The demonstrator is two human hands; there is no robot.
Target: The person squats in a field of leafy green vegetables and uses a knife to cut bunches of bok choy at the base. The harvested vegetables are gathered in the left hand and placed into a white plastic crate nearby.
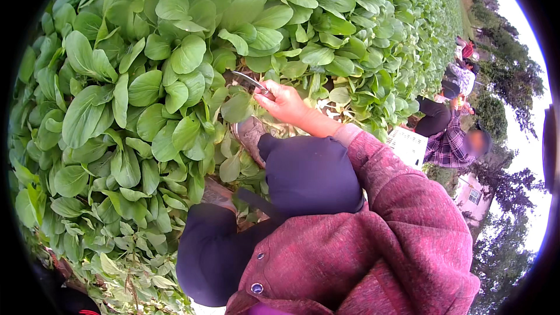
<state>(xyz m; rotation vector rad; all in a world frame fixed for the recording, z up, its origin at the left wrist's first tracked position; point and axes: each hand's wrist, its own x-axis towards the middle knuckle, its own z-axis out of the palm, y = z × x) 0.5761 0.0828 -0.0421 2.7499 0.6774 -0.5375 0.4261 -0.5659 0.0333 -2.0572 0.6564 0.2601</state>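
Note:
My right hand (282, 104) is closed on a small knife (250, 81), its thin, slightly curved metal blade pointing left between the leaves. Around the blade grow leafy green plants that look like bok choy (188, 54), with broad rounded leaves and pale stalks. Just below the hand is the toe of my worn shoe (250, 133), next to my knee in dark trousers (313, 175). Pale cut stalks and leaf scraps (334, 107) lie on the ground to the right of the hand. My left hand is out of view.
A white perforated crate (407, 146) stands at the right, beside a person in a plaid shirt (450, 142). Farther along the row another person in a light patterned top (461, 78) is bent low. A building (472, 194) and trees lie beyond. Weeds (131, 267) grow at the lower left.

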